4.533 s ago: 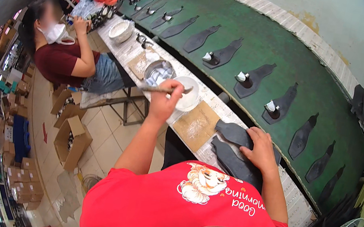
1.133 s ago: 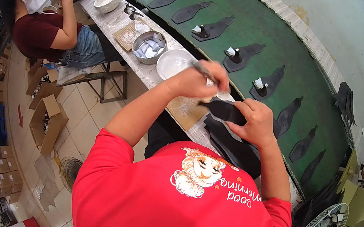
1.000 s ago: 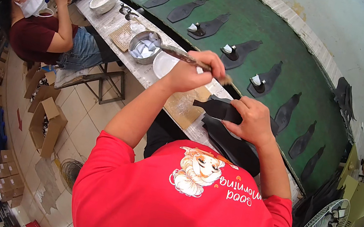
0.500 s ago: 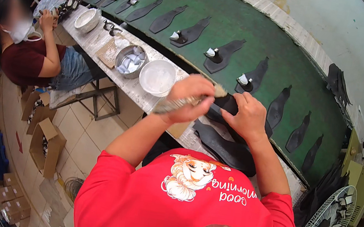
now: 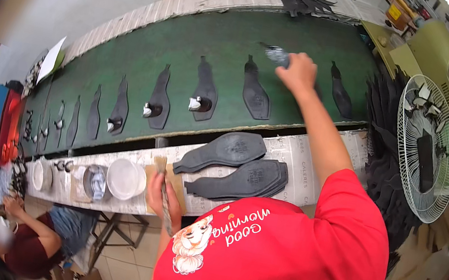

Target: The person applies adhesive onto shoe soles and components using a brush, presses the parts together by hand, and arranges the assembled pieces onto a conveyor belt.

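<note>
My left hand (image 5: 159,194) is closed round the handle of a brush (image 5: 160,163), its pale bristles pointing up beside the white bowl (image 5: 126,180). Stretched out over the green belt (image 5: 295,105), my right hand (image 5: 300,72) grips a dark shoe sole (image 5: 278,56), smeared by motion and seen foreshortened. Below that hand, on the paper-covered ledge in front of me, two overlapping piles of black soles, a far pile (image 5: 229,148) and a near pile (image 5: 247,180), lie flat. On the belt, one bare sole (image 5: 255,92) rests left of my right hand and another (image 5: 341,91) right of it.
More soles line the belt leftward, several bearing small dark-and-white pieces. A metal bowl (image 5: 97,183) with white pieces and another white tub (image 5: 43,175) stand on the ledge. A co-worker (image 5: 35,239) sits lower left. A fan (image 5: 427,150) and hanging dark soles (image 5: 383,131) border the right.
My hands have parted: the right one has carried the sole out over the belt, while the left has drawn back with the brush near the bowls. The view has turned rightward.
</note>
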`<state>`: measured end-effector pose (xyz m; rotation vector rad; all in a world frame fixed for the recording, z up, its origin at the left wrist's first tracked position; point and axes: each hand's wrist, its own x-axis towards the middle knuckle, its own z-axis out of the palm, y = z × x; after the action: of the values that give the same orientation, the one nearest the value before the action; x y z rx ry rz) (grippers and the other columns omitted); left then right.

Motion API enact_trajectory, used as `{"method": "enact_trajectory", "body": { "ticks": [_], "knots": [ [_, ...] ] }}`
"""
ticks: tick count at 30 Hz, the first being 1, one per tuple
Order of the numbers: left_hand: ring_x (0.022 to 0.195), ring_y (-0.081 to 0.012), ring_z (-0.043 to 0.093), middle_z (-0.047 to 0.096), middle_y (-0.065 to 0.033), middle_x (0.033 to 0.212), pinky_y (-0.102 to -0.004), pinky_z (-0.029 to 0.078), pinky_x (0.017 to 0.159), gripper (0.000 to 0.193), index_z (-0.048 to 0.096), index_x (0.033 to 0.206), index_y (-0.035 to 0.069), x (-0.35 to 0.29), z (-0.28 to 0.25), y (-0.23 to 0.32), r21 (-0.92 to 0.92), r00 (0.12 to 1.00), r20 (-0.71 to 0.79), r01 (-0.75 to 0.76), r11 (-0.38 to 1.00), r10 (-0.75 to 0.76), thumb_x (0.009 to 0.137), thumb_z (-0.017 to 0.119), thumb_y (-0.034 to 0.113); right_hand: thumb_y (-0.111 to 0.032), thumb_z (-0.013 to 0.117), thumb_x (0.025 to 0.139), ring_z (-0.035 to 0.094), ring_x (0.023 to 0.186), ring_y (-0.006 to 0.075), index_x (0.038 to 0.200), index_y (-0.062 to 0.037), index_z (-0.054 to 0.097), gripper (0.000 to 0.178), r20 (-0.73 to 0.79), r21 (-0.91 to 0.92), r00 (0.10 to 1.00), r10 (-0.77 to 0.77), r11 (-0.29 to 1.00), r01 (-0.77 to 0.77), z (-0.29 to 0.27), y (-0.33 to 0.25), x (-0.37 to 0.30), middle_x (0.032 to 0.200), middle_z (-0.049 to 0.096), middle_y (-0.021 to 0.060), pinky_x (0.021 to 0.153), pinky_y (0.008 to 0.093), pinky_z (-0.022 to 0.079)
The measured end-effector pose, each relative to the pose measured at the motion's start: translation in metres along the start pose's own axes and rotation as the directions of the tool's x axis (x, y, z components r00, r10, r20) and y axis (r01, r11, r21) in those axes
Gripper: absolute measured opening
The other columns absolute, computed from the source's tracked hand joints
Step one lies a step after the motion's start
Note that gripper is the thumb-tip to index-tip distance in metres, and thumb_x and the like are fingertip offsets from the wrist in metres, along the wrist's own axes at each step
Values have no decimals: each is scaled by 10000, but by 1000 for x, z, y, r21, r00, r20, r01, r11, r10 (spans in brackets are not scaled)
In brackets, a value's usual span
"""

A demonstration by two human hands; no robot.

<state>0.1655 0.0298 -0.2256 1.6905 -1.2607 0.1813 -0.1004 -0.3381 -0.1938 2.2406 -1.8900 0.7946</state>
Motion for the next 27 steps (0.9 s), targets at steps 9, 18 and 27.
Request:
{"method": "enact_trajectory", "body": {
  "ticks": [9, 18, 27],
  "knots": [
    [888, -335, 574, 593, -194, 989, -404, 460, 798, 293, 577, 1103, -3, -44, 15, -13, -61, 997, 50, 69, 996, -66, 821, 524, -65, -324, 639, 760, 587, 1110, 366, 1179, -149, 625, 454, -342, -180, 733, 588, 725, -665, 56, 259, 13, 1169, 607, 202, 922, 497, 461],
    [883, -238, 570, 577, -143, 1057, -315, 443, 789, 301, 577, 1120, 25, -51, 23, -20, 41, 979, -1, 204, 978, -204, 830, 520, -33, -347, 635, 780, 431, 1284, 361, 1401, -18, 322, 770, 204, -344, 528, 825, 565, -750, 166, 486, -52, 1426, 399, 222, 1097, 421, 318],
    [855, -361, 603, 570, -191, 1019, -400, 504, 718, 438, 590, 1102, 90, -29, 11, -5, 120, 992, 121, 25, 992, -39, 692, 687, -29, -501, 529, 879, 361, 1338, 303, 1357, -5, 432, 695, 173, -301, 969, 176, 946, -118, 131, 345, -54, 1426, 416, 172, 1134, 396, 249]
  ]
}}
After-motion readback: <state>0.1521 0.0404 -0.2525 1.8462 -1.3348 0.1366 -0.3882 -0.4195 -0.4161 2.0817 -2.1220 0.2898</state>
